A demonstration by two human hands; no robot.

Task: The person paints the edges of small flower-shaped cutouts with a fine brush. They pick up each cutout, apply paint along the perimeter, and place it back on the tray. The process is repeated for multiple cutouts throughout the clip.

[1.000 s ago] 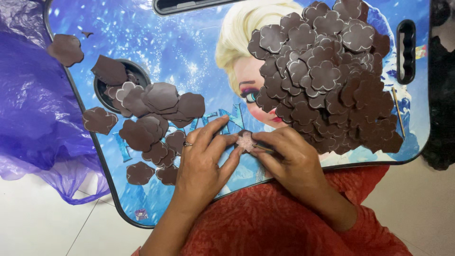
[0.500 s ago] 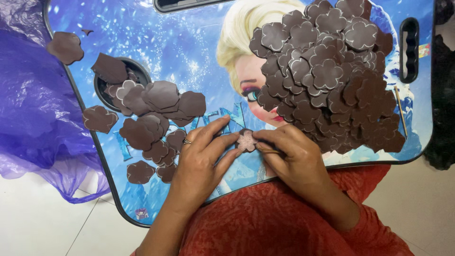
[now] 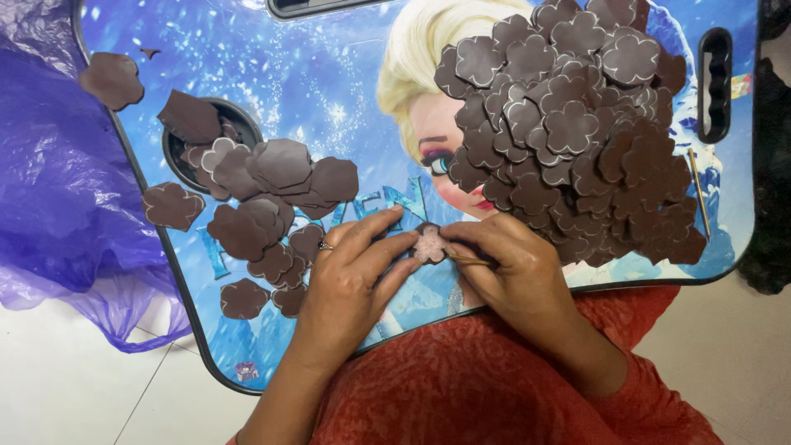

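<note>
small flower-shaped cutout [image 3: 429, 245] pinched at the near edge of the blue printed lap worktop [image 3: 313, 74], pale side up, just in front of the big heap of brown flower cutouts [image 3: 577, 132]. looks thin, light and bendy, like foam or felt sheet, so likely easy to crease or tear at the petals; best held flat by its rim with fingertips, not squeezed in the middle. left hand [image 3: 350, 276] lying palm down, ring on one finger, fingers stretched right with the grip closed on the cutout's left edge. right hand [image 3: 515, 272] curled inward from the other side, fingertips together on the cutout's right edge and on a thin stick-like tool [image 3: 470, 260] pressed to it; exact hold on the tool hard to tell. smaller scatter of brown cutouts [image 3: 264, 198] lying left of the hands, some over a round cup recess [image 3: 175, 156]. purple plastic bag [image 3: 58, 189] beside the worktop on the pale floor [image 3: 66, 395]. red garment [image 3: 461, 387] below the wrists
</note>
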